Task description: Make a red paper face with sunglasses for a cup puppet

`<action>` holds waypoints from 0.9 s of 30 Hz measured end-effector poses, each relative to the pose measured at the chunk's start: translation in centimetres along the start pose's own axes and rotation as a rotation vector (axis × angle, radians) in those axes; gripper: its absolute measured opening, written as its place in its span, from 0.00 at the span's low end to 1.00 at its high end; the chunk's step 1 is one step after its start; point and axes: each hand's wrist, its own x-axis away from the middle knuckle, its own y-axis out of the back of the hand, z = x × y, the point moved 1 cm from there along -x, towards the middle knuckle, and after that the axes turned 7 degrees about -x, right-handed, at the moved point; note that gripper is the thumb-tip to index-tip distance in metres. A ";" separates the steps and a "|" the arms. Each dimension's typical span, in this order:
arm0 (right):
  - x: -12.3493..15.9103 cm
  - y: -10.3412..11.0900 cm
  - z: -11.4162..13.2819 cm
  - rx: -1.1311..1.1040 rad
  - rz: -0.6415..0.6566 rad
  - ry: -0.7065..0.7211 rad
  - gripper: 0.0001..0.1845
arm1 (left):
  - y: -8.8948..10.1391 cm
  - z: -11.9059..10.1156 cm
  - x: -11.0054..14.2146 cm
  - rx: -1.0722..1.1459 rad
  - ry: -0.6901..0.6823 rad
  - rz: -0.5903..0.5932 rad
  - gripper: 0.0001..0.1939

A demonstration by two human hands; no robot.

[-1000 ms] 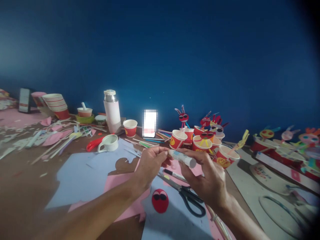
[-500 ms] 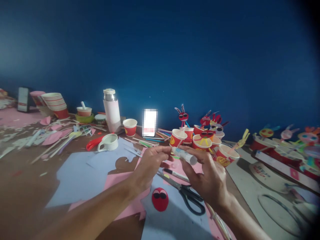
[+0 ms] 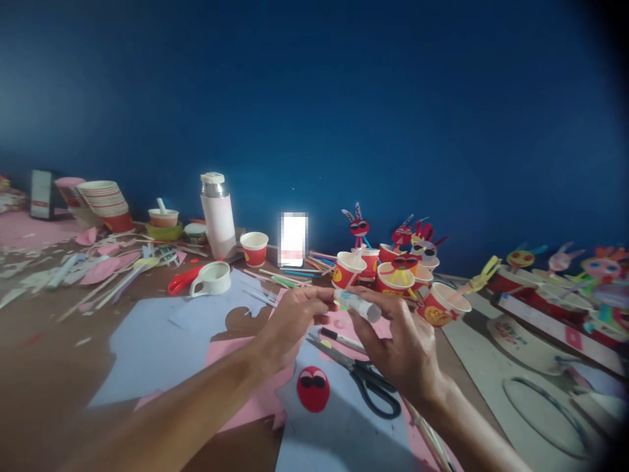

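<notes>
My right hand [image 3: 403, 337] grips a white glue stick [image 3: 360, 306] between thumb and fingers, tilted above the table. Its far end meets the fingertips of my left hand [image 3: 295, 321], which are pinched together; what they hold, if anything, is too small to make out. Below my hands lie black-handled scissors [image 3: 361, 377] and a black-and-white marker [image 3: 341, 339]. A red oval paper face [image 3: 313, 396] with black and pink eyes rests on pale blue paper [image 3: 334, 442], left of the scissors.
Red paper cups [image 3: 350, 270] with paper-and-straw figures crowd the right back. A white thermos [image 3: 219, 223], a white mug [image 3: 212, 278] and a lit phone [image 3: 293, 241] stand behind my hands. Straws and paper scraps [image 3: 111, 269] litter the left. Pink paper [image 3: 246, 393] lies under my left forearm.
The view has shifted very slightly. Both hands keep nearly the same pose, with the glue stick still in my right hand at my left fingertips.
</notes>
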 end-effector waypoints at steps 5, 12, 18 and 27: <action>0.0 -0.2 -0.1 0.005 0.027 0.034 0.14 | 0.5 0.2 -0.1 0.156 0.045 -0.014 0.11; 0.0 -0.1 0.0 0.021 0.026 0.052 0.14 | 0.6 -0.2 -0.1 0.228 0.137 0.040 0.10; -0.2 0.0 0.1 0.011 0.020 0.056 0.13 | 0.3 -0.7 0.1 0.249 0.154 0.028 0.08; 0.0 0.0 -0.1 0.028 0.038 0.052 0.13 | 0.1 -0.8 0.0 0.222 0.140 -0.040 0.07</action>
